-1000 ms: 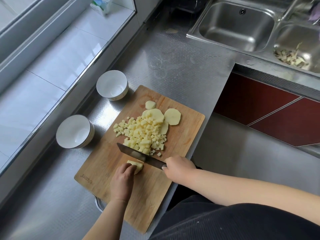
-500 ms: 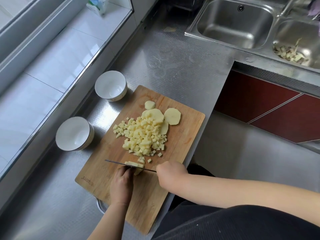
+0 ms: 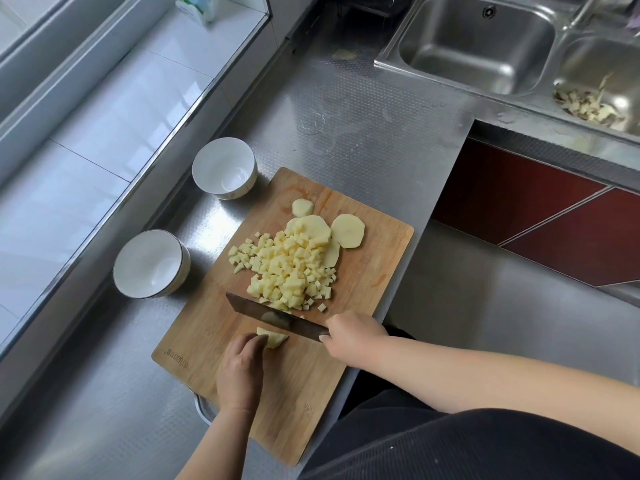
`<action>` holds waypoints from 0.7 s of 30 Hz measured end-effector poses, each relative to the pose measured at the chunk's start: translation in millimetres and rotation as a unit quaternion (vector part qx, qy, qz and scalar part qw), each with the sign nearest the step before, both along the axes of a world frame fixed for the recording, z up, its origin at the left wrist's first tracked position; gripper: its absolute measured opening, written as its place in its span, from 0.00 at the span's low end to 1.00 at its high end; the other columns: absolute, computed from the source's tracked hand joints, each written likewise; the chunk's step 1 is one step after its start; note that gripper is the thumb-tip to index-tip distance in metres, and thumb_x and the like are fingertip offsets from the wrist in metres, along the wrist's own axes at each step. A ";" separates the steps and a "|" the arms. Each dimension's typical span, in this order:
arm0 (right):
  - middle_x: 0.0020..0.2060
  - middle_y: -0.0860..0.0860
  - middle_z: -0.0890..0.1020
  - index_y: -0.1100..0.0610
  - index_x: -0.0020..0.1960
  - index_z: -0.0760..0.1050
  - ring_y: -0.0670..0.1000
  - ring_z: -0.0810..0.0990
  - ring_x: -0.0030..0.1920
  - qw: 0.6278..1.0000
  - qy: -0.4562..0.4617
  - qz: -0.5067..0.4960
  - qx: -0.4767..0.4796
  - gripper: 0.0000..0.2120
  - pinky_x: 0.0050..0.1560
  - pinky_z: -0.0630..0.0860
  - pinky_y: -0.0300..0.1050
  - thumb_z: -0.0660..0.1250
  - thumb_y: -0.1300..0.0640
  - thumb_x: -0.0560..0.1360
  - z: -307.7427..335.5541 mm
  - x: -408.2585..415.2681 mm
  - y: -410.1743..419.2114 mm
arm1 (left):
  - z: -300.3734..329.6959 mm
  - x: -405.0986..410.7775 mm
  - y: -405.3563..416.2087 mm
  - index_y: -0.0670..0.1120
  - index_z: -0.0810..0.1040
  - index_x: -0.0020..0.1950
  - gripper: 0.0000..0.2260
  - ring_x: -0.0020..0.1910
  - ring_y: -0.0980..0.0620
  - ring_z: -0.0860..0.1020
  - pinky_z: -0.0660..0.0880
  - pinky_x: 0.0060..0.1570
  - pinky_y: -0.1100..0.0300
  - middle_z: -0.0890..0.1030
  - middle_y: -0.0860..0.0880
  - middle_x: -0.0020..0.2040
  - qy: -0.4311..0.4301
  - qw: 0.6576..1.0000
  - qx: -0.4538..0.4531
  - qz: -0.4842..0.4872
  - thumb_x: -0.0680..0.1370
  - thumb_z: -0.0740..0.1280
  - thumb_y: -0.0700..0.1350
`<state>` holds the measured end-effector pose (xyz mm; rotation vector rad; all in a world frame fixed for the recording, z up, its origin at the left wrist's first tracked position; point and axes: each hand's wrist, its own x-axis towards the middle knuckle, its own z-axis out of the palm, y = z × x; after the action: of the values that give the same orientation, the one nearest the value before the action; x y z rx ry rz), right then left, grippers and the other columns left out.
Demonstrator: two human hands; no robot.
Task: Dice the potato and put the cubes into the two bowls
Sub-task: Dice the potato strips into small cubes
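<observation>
**Knife working through potato on the board**

A person is standing at a steel table point(image 3: 363, 140), cutting potato on a wooden board point(image 3: 374, 271). The right hand point(image 3: 349, 336) is clenching its grip round the handle of a knife point(image 3: 273, 317), whose broad blade is lying tilted between a heap of cubes point(image 3: 287, 271) and a small potato piece point(image 3: 275, 339). The left hand point(image 3: 240, 368) is holding that piece down, fingers curled over it, just beside the blade. Uncut slices point(image 3: 348, 230) are lying at the far side of the heap, some partly under it. Two white bowls are sitting on the table to the left of the board, the near bowl point(image 3: 150, 265) and the far bowl point(image 3: 224, 168), neither holding any cubes. A double sink point(image 3: 478, 43) is showing at the far right, with peelings point(image 3: 592, 105) in its right basin.
</observation>
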<state>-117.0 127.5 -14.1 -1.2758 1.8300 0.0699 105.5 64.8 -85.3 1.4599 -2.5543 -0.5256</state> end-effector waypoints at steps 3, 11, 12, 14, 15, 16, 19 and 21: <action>0.50 0.57 0.79 0.60 0.55 0.76 0.60 0.78 0.51 0.999 0.010 0.007 -0.032 0.15 0.40 0.67 0.45 0.56 0.50 0.82 2.4 7.0 -0.9 | 0.5 3.7 2.0 0.42 0.84 0.49 0.10 0.41 0.46 0.81 0.79 0.34 0.56 0.82 0.46 0.46 -0.006 1.000 0.000 -0.013 0.69 0.76 0.34; 0.47 0.56 0.80 0.59 0.54 0.77 0.58 0.77 0.43 0.998 0.029 0.048 -0.031 0.10 0.33 0.65 0.42 0.58 0.58 0.80 4.4 23.5 -3.1 | -3.5 2.2 2.0 0.41 0.83 0.51 0.12 0.42 0.42 0.82 0.80 0.33 0.52 0.82 0.44 0.49 -0.030 0.999 0.013 -0.007 0.68 0.76 0.34; 0.47 0.56 0.80 0.58 0.54 0.77 0.58 0.78 0.45 0.998 0.032 0.050 -0.025 0.10 0.35 0.67 0.44 0.58 0.58 0.80 4.0 24.2 -3.5 | -3.8 2.2 1.3 0.41 0.83 0.51 0.12 0.42 0.43 0.82 0.80 0.33 0.53 0.82 0.44 0.50 -0.034 0.999 0.015 -0.008 0.69 0.76 0.35; 0.48 0.55 0.80 0.58 0.54 0.77 0.58 0.79 0.46 0.998 0.039 0.053 -0.011 0.10 0.37 0.69 0.45 0.58 0.58 0.80 3.3 25.8 -4.2 | -3.8 2.0 0.4 0.41 0.83 0.52 0.12 0.43 0.43 0.82 0.80 0.33 0.53 0.82 0.44 0.51 -0.037 0.999 0.017 -0.010 0.69 0.76 0.35; 0.48 0.55 0.80 0.58 0.55 0.77 0.58 0.79 0.47 0.997 0.044 0.055 -0.004 0.10 0.38 0.69 0.45 0.58 0.59 0.80 3.4 27.0 -5.0 | -4.0 2.1 0.2 0.41 0.83 0.52 0.12 0.43 0.43 0.82 0.80 0.33 0.53 0.82 0.44 0.51 -0.037 0.999 0.015 -0.012 0.69 0.76 0.36; 0.49 0.55 0.80 0.58 0.55 0.77 0.58 0.79 0.48 0.997 0.051 0.059 0.003 0.09 0.39 0.70 0.45 0.59 0.60 0.80 3.6 28.4 -6.1 | -4.1 2.2 -0.2 0.42 0.83 0.52 0.13 0.43 0.43 0.82 0.80 0.33 0.53 0.82 0.44 0.51 -0.037 0.999 0.013 -0.015 0.69 0.76 0.35; 0.52 0.56 0.79 0.59 0.57 0.76 0.57 0.79 0.52 0.995 0.069 0.073 0.019 0.11 0.42 0.72 0.45 0.59 0.64 0.78 4.2 33.2 -7.8 | -3.2 2.4 -1.7 0.43 0.83 0.52 0.14 0.43 0.43 0.82 0.80 0.33 0.53 0.82 0.45 0.50 -0.040 0.999 0.013 -0.023 0.68 0.76 0.35; 0.52 0.56 0.79 0.59 0.58 0.76 0.57 0.79 0.52 0.994 0.076 0.075 0.021 0.11 0.43 0.73 0.46 0.59 0.65 0.78 2.5 34.1 -7.1 | -3.3 2.6 -1.8 0.43 0.84 0.52 0.13 0.42 0.43 0.81 0.79 0.32 0.52 0.82 0.45 0.49 -0.045 0.999 0.015 -0.023 0.68 0.76 0.35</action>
<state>-82.8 120.4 -11.6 -1.4093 1.8459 0.2942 108.0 63.0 -88.6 1.4701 -2.6670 -0.5168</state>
